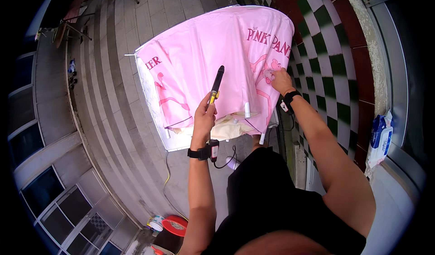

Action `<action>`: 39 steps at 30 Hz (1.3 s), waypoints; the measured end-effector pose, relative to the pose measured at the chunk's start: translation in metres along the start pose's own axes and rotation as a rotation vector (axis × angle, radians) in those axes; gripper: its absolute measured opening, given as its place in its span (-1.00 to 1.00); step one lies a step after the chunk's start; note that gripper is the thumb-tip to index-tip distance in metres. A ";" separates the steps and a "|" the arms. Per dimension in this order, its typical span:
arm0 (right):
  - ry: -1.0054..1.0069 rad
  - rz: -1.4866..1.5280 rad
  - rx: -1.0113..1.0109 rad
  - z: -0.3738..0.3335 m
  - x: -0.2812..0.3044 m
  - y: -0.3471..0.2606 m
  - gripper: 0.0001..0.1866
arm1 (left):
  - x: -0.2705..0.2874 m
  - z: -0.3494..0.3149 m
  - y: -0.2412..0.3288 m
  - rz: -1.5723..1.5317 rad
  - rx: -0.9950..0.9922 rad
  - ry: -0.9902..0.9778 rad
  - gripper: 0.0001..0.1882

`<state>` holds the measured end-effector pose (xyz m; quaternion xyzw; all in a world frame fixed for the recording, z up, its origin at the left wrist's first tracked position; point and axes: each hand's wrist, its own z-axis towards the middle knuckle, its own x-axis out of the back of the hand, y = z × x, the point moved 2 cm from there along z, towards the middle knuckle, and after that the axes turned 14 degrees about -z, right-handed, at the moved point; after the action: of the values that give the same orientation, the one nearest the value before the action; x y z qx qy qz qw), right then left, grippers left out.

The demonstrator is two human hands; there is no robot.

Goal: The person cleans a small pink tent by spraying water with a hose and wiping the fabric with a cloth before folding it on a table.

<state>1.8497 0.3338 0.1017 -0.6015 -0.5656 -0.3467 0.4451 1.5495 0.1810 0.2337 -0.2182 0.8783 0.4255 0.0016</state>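
Note:
A pink cloth (204,60) with a printed cartoon figure and dark red lettering lies draped over a white-edged table. White caps sit at several of its near corners. My left hand (205,115) is closed round a slim black-and-yellow stick-shaped tool (217,80), whose black end points away from me above the cloth. On the cloth's right side, my right hand (282,81) has its fingers drawn together at a small pale pinkish wad; whether this is bunched cloth or a separate piece, I cannot tell. Cream fabric (226,127) shows beneath the near edge.
The table's white rim (156,121) shows at the left. A yellowish cord (167,178) hangs from there to the floor. A checkered tile wall (324,69) stands close on the right, with a wipes pack (379,139) on the ledge. A red basin (175,225) sits lower left.

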 end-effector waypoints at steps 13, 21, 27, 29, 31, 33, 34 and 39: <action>-0.069 0.586 -0.255 -0.101 0.014 -0.009 -0.58 | 0.114 -0.030 0.028 0.021 -0.149 0.276 -0.62; 0.268 0.727 -0.151 -0.164 0.024 -0.078 -0.55 | 0.140 -0.084 0.007 -0.054 -0.250 0.117 -0.56; 0.070 0.970 -0.021 -0.256 0.015 -0.158 -0.62 | 0.208 -0.155 -0.001 0.002 -0.347 0.134 -0.60; 0.018 1.035 0.011 -0.260 0.000 -0.166 -0.67 | 0.226 -0.176 -0.008 0.008 -0.358 0.134 -0.58; -0.116 1.136 0.004 -0.269 -0.012 -0.178 -0.68 | 0.240 -0.192 -0.013 -0.011 -0.358 0.127 -0.57; -0.169 1.111 0.020 -0.272 -0.011 -0.202 -0.71 | 0.262 -0.203 -0.012 0.017 -0.306 0.147 -0.54; -0.172 1.084 0.039 -0.271 -0.007 -0.214 -0.71 | 0.270 -0.203 -0.009 0.023 -0.294 0.146 -0.54; -0.070 0.902 0.094 -0.223 0.032 -0.286 -0.71 | 0.288 -0.183 0.020 0.023 -0.322 0.130 -0.52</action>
<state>1.5900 0.1284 0.2537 -0.7781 -0.2769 -0.0714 0.5592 1.3143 -0.0552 0.3110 -0.2324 0.7995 0.5457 -0.0950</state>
